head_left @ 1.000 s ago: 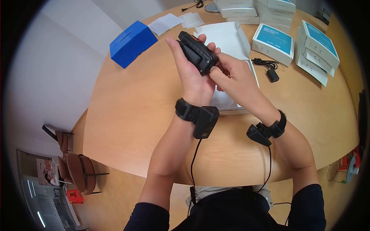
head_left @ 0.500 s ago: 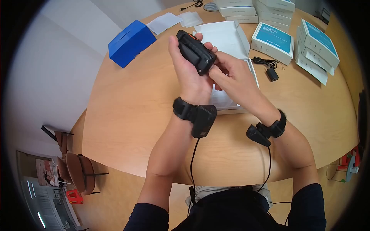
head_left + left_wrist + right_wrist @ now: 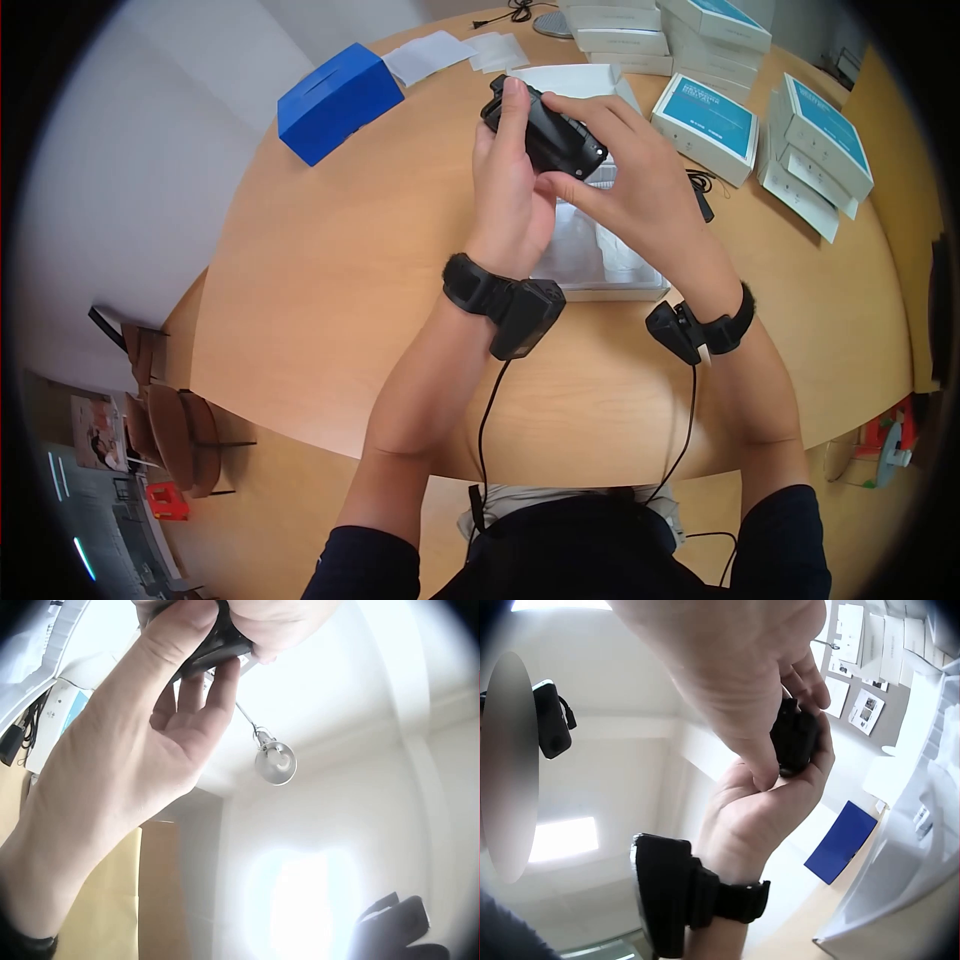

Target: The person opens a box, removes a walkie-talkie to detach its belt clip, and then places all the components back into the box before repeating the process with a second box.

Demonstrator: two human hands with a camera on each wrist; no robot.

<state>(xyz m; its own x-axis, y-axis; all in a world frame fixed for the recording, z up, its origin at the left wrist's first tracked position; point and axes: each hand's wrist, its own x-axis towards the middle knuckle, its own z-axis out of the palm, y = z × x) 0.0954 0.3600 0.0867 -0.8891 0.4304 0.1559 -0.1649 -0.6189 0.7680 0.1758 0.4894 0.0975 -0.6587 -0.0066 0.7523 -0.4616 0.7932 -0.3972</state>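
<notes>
A black handheld device point(image 3: 555, 135) is held above the open white box point(image 3: 600, 290). The left hand point(image 3: 508, 190) grips its left side, thumb lying over it; in the left wrist view the left hand's point(image 3: 142, 727) fingers curl behind the dark device point(image 3: 217, 649). The right hand point(image 3: 650, 180) holds the device's right end between thumb and fingers. From the right wrist, the right hand point(image 3: 735, 675) and the left hand point(image 3: 765, 814) both close around the black device point(image 3: 793, 739).
A blue box point(image 3: 340, 100) and white sheets point(image 3: 430, 57) lie at the back left. White-and-teal boxes point(image 3: 705, 125) stand at the back right, some stacked point(image 3: 825, 130). A black cable and adapter point(image 3: 704, 200) lie right of the open box.
The device has shifted right and turned in the hands. The left thumb has moved over it, and the right fingers have moved up along its far edge. The head view has shifted slightly.
</notes>
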